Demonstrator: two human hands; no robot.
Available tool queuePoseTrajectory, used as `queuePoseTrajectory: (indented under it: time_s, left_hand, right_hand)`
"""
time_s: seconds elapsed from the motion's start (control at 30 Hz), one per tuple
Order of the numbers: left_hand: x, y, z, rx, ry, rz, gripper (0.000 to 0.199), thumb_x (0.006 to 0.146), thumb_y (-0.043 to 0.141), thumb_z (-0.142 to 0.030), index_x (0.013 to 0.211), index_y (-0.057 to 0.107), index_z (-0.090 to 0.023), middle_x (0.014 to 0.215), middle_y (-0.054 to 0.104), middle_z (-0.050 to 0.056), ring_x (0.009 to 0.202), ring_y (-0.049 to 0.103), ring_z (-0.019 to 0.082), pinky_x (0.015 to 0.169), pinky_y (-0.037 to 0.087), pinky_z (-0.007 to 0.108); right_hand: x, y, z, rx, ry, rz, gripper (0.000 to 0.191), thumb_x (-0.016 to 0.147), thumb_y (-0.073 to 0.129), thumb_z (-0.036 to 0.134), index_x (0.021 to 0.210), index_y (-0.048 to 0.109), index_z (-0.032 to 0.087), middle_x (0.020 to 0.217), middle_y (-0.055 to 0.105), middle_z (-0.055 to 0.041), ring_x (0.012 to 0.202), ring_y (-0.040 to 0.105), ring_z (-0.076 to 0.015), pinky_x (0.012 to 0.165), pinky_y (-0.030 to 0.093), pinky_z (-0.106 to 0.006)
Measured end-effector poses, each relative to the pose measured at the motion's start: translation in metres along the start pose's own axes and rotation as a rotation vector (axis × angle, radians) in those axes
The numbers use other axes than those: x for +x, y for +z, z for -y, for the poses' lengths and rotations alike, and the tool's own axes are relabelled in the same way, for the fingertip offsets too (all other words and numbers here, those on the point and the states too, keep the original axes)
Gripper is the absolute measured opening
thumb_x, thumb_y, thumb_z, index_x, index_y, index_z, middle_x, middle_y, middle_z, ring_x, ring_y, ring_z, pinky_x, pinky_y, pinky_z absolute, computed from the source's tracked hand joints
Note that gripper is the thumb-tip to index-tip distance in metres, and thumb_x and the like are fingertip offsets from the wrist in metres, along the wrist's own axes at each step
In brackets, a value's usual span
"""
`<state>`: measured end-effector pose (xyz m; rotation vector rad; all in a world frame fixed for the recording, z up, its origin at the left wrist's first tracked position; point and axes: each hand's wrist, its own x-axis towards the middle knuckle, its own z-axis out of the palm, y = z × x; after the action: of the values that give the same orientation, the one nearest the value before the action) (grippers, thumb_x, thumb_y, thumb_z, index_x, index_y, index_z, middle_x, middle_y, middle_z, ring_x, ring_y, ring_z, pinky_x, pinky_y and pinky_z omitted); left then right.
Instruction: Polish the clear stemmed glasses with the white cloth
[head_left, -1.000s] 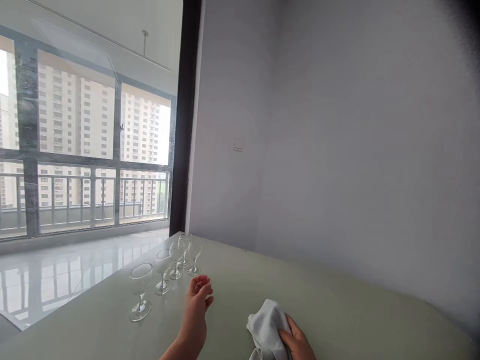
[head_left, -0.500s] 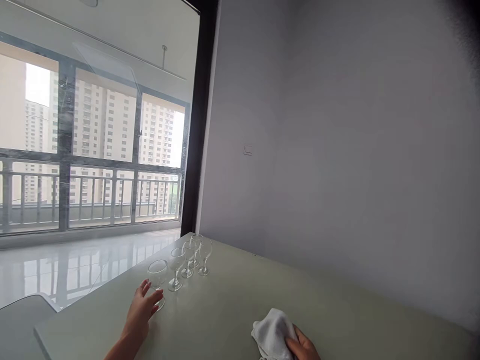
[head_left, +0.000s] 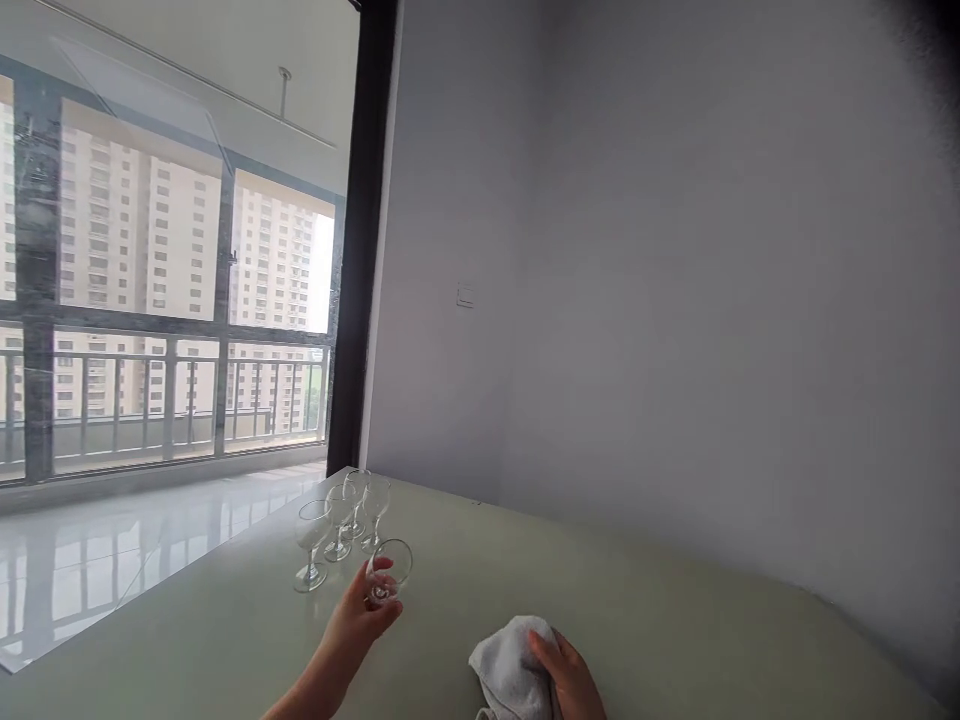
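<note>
My left hand [head_left: 360, 615] grips a clear stemmed glass [head_left: 393, 565] low on its bowl, tilted with the rim toward the upper right. The stem and foot of that glass are mostly hidden behind the fingers. To the right, my right hand [head_left: 568, 672] is closed on a white cloth [head_left: 511, 665], bunched up with the thumb on top. Several more stemmed glasses stand upright at the table's far left corner; the nearest glass [head_left: 311, 545] is just left of the held one.
The pale green table [head_left: 675, 630] runs along a grey wall [head_left: 712, 300] bearing a light switch [head_left: 465, 295]. On the left, a dark door frame [head_left: 360, 250] borders a shiny tiled floor [head_left: 112, 550] and a windowed balcony with a railing [head_left: 169, 390].
My left hand has taken hold of the nearest glass and carried it right, now tilted. The cloth stays in my right hand. The view has turned a little to the right.
</note>
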<state>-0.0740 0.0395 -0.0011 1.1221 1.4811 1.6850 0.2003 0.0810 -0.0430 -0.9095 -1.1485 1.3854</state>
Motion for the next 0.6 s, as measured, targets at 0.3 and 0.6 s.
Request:
queuePoseTrajectory:
  time_s: [0.3,0.6]
  left_hand:
    - [-0.003,0.122,-0.003,0.220,0.118,0.063,0.038,0.064,0.051,-0.015,0.100,0.052,-0.027,0.074,0.058,-0.003,0.057,0.048,0.014,0.059,0.033,0.023]
    - [-0.033,0.138,0.023,0.264,0.051,0.111,0.037,0.070,0.050,-0.024,0.107,0.046,-0.025,0.066,0.055,-0.004,0.057,0.051,0.017,0.059,0.037,0.025]
  right_hand:
    - [0.015,-0.026,0.021,-0.120,-0.101,-0.348,0.026,0.055,0.070,0.033,0.076,0.062,0.020,0.065,0.063,0.0006,0.067,0.055,-0.0204,0.064,0.041,-0.028]
    - [-0.011,0.007,0.061,-0.403,-0.376,-0.295,0.033,0.079,0.052,0.045,0.097,0.062,0.019,0.089,0.068,-0.0066,0.071,0.059,-0.0212,0.064,0.044,-0.028]
